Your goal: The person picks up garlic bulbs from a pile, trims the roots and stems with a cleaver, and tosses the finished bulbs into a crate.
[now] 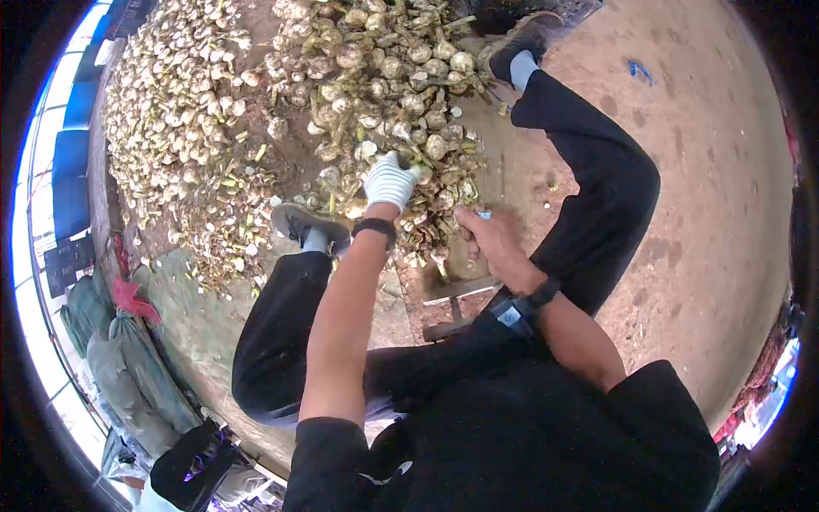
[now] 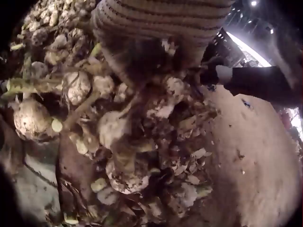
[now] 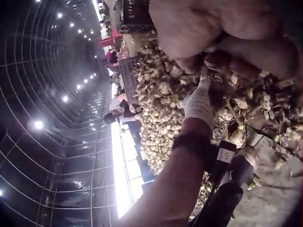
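My left hand (image 1: pixel 392 183), in a white striped glove, reaches into a heap of garlic bulbs (image 1: pixel 409 64) with stalks attached. Its fingers curl round a garlic bulb (image 1: pixel 421 173) at the near side of the heap. From the left wrist, the glove (image 2: pixel 161 19) fills the top, fingers in shadow over loose bulbs (image 2: pixel 33 120) and dry skins. Bare and curled, my right hand (image 1: pixel 496 239) is over the wooden board, right of the left hand. A small light-blue object (image 1: pixel 485 215) shows at its thumb side, mostly hidden by the fingers.
Trimmed garlic (image 1: pixel 183 111) spreads in a wide pile at the left. A low wooden board (image 1: pixel 461 288) lies between my legs, strewn with skins. My shoes (image 1: pixel 299 224) flank the heap. Sacks (image 1: pixel 128 367) line the left edge; another person (image 3: pixel 120 109) is beyond the pile.
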### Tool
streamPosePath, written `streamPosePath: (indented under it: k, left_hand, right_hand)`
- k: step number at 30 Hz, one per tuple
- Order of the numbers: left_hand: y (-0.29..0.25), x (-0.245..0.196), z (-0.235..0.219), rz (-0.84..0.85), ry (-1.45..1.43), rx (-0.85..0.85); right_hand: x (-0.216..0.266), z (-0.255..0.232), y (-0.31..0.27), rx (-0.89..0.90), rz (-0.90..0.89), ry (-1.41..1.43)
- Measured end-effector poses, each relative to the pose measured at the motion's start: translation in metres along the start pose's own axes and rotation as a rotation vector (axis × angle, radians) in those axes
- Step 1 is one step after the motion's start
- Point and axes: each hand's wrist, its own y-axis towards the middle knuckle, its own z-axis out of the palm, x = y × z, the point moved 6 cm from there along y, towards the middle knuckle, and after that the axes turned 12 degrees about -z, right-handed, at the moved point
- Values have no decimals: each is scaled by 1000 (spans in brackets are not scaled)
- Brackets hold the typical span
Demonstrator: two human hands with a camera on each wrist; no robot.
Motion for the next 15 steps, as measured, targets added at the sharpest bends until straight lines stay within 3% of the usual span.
streamPosePath:
  k: [1,3,4,5,7,9,11,13,14,15]
  left_hand:
    - [-10,0,-6,3,97,-18]
    - [-31,27,-7,-47,-28,-29]
    - [-32,55,7,-144,-124,117]
    - [-35,84,12,-121,13,48]
    - [-54,111,17,-303,225,198]
    - [-51,145,38,-333,259,199]
    - [-55,142,51,-296,230,194]
    - [-48,125,62,-185,-70,100]
    - [-41,118,76,-276,-335,250]
    - [-43,117,79,-273,-344,247]
  right_hand:
    - [-1,-1,0,1,2,0]
    - [-7,-3,1,-25,47,37]
    - [-11,-2,3,-13,49,37]
    - [-14,-4,6,-33,42,41]
    - [-19,-3,4,-37,34,39]
    - [-17,-3,5,-57,36,-63]
    - [-8,0,-1,-97,6,-162]
    - [-12,-1,0,-53,-58,-222]
    - [-15,-4,3,-14,-62,-395]
    - [-19,-8,4,-13,-68,-403]
